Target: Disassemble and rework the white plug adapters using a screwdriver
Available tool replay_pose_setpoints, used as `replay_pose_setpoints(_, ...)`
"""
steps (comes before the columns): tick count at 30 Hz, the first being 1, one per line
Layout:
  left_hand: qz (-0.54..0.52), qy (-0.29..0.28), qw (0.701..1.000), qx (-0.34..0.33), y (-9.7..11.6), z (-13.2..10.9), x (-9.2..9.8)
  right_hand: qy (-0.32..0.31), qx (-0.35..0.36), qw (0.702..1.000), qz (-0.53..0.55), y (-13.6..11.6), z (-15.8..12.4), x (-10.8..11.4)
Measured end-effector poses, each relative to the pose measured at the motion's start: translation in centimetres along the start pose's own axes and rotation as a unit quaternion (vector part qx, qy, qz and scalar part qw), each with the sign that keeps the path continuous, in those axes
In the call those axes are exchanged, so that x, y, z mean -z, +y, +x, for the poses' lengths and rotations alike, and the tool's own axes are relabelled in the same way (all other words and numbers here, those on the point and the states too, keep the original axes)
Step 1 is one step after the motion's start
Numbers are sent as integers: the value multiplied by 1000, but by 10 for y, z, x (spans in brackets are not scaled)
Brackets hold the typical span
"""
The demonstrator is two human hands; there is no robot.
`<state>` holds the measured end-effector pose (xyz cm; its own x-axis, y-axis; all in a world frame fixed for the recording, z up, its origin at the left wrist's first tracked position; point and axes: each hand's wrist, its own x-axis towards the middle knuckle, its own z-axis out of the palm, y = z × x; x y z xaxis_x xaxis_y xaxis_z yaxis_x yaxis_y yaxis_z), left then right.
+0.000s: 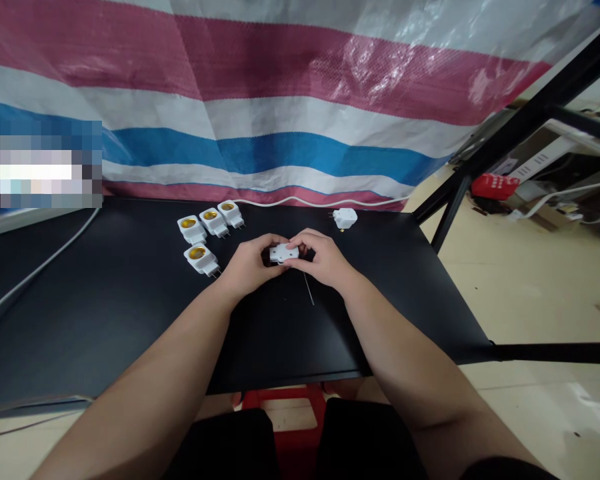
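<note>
Between both hands, just above the black table (280,333), is a white plug-in socket adapter (283,253) with small dark holes on its upper face. My left hand (253,267) is closed around its left side, thumb and fingers on the edges. From the right, my right hand (321,259) grips the other end, fingers over the top and thumb at the near edge. A thin metal rod (309,289) sticks out below my right hand; its upper end is hidden. Several white plug adapters with gold-lined round sockets, one of them this adapter (200,257), lie to the left.
Another white plug adapter (345,218) lies at the back right of the table. A white cable (320,203) runs along the back edge, before a striped plastic sheet (260,153). Black metal frame bars (453,210) stand at the right. A red stool (300,437) is below.
</note>
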<state>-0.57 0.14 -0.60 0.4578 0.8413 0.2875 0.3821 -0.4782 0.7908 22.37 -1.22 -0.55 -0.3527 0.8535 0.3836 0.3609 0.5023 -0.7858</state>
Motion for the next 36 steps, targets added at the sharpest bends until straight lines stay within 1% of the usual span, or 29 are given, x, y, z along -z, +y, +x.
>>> replay_pose_setpoints(4,-25,0,999,23,0,0,0,0,6,1000,-8,-3,0,0)
replay_pose_setpoints(9,-46,-2,998,32,0,0,-1,-5,2,1000,-7,-8,0,-1)
replay_pose_setpoints(11,-47,-1,998,35,0,1,0,-8,1,1000,-10,-8,0,-2)
replay_pose_setpoints(16,-29,-15,998,45,2,1,1,-8,31,999,-9,-6,1,-5)
replay_pose_setpoints(18,-27,-13,998,47,2,1,1,-7,30,999,-10,-4,2,-6)
replay_pose_setpoints(21,-35,-8,998,52,1,2,0,4,19,1000,-8,-3,2,-7)
replay_pose_setpoints(27,-55,9,997,53,-3,1,-4,36,34,999,9,0,3,-7)
replay_pose_setpoints(30,-55,14,997,51,-5,1,-4,54,27,998,16,3,4,-7)
replay_pose_setpoints(36,-74,18,996,48,-6,1,-5,48,20,998,39,5,4,-7)
